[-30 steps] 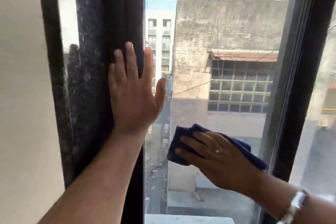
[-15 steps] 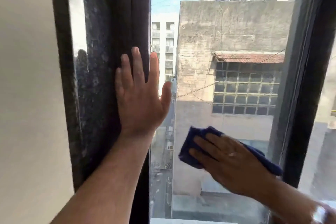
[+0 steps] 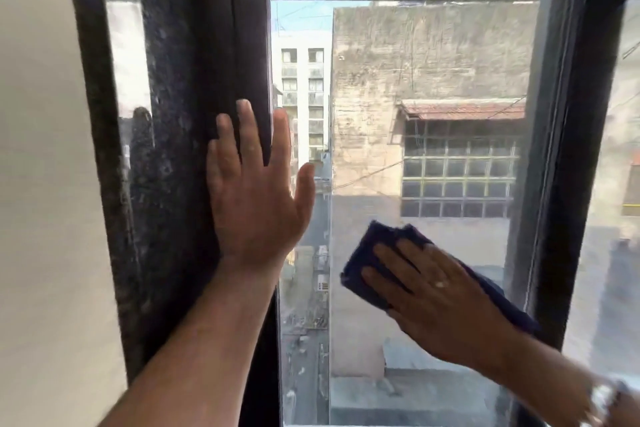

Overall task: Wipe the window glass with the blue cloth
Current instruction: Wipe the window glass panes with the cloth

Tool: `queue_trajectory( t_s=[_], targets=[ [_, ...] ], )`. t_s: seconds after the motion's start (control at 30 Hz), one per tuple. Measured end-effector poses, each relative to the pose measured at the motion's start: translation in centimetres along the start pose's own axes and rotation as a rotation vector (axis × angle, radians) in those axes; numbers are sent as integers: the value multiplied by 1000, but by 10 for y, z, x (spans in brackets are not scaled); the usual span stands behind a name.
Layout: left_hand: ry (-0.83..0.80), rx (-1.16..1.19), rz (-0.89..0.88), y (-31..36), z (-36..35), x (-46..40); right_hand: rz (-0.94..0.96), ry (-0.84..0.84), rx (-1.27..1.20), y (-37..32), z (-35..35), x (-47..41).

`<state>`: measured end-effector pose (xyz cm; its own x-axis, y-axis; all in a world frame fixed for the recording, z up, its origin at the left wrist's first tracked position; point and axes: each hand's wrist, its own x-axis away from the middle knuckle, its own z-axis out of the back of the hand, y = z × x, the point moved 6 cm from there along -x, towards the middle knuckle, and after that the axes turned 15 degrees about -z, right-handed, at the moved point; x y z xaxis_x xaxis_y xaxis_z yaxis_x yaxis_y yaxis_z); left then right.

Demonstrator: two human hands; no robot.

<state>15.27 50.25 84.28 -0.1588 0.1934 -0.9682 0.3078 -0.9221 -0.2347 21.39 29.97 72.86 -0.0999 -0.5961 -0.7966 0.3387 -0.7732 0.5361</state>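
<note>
Two hands are being held up against a tall window. The left hand [image 3: 254,194] is being pressed flat, fingers spread apart and gripping nothing, across the dark left frame post [image 3: 194,135], with its thumb and first finger reaching over onto the window glass [image 3: 433,87]. The right hand [image 3: 440,295] is being laid flat on the blue cloth [image 3: 372,246], fingers extended and slightly parted, so that the cloth is being pinned against the lower part of the pane rather than clenched. Most of the cloth is being hidden under the palm; only a folded corner above the fingertips and a strip trailing toward the right frame post [image 3: 568,156] are being shown. A ring [image 3: 440,284] is being worn on one finger. At the bottom right corner the wrist is being cut off by the picture's edge, and what is possibly a watch [image 3: 602,399] is being blurred too much to be told for certain. A faint reflection of fingers is being seen on the speckled post left of the left hand. Beyond the glass a weathered concrete building [image 3: 433,55] is being viewed.
</note>
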Motion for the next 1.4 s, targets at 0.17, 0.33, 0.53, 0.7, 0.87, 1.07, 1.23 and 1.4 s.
queue_trajectory(
  t_s=[0.17, 0.33, 0.53, 0.7, 0.87, 1.07, 1.23, 1.4],
  targets=[
    [-8, 9, 20, 1, -1, 0, -438, 48, 32, 116, 17, -36],
    [-18, 14, 14, 0, -1, 1, -700, 153, -58, 59, 29, -73],
    [-1, 20, 14, -1, -2, 3, -209, 34, 24, 65, 22, -42],
    [2, 35, 17, 3, -2, 1, -914, 215, -28, 134, 45, -69],
    [14, 21, 3, -1, -5, 3, -319, 75, -59, 14, 20, -94],
    [15, 26, 11, 2, -5, 3, -170, 120, 37, 102, 46, -100],
    [22, 32, 7, -1, -6, 2, -659, 236, -43, 116, 65, -148],
    [25, 37, 1, -2, -5, 2, -81, 82, -4, 42, 33, -93]
  ],
)
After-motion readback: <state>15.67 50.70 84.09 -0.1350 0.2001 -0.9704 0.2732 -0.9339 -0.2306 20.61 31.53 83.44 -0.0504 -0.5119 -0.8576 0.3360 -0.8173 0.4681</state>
